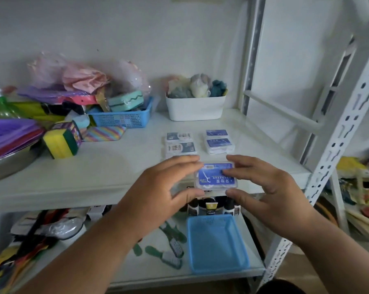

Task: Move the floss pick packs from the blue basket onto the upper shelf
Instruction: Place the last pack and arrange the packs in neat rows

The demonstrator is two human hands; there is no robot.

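Observation:
Both hands hold one floss pick pack [215, 176], a clear box with a blue label, just above the front edge of the upper shelf [107, 166]. My left hand [158, 187] grips its left side between thumb and fingers. My right hand [264, 185] pinches its right side. Behind it two rows of floss pick packs lie on the shelf, the left row [180, 143] and the right row [218, 141]. A third pack of the left row is mostly hidden by my left fingers. The blue basket [217, 245] sits on the lower shelf below, with nothing visible inside.
A white bin [195, 108] of cloths stands at the back. A blue mesh basket [124, 117] of clutter, a sponge pack [62, 141] and a metal bowl [9, 164] crowd the left. Brushes [173, 249] lie beside the blue basket. The rack's white post [336, 145] rises on the right.

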